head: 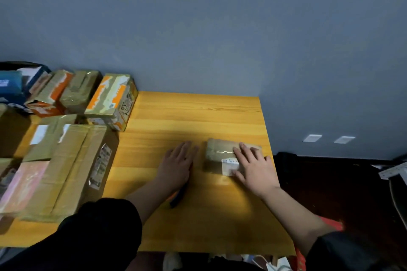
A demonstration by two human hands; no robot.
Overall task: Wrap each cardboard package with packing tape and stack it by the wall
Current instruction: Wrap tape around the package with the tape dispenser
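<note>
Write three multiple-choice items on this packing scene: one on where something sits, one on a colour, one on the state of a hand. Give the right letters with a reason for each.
1. Where does the small taped package lie?
A. on the table near its right edge
B. on top of the large carton
C. on the floor

2. What colour is the wall behind the table?
A. white
B. blue-grey
C. green

3. How is the right hand placed?
A. curled round a roll of tape
B. flat with fingers spread on the small package
C. raised clear of everything

Answers:
1 A: the package rests on the yellow wood by the right edge, apart from the large carton at the left.
2 B: the wall shows an even blue-grey.
3 B: its straight fingers press on the package top, while the left hand lies flat beside it.
</note>
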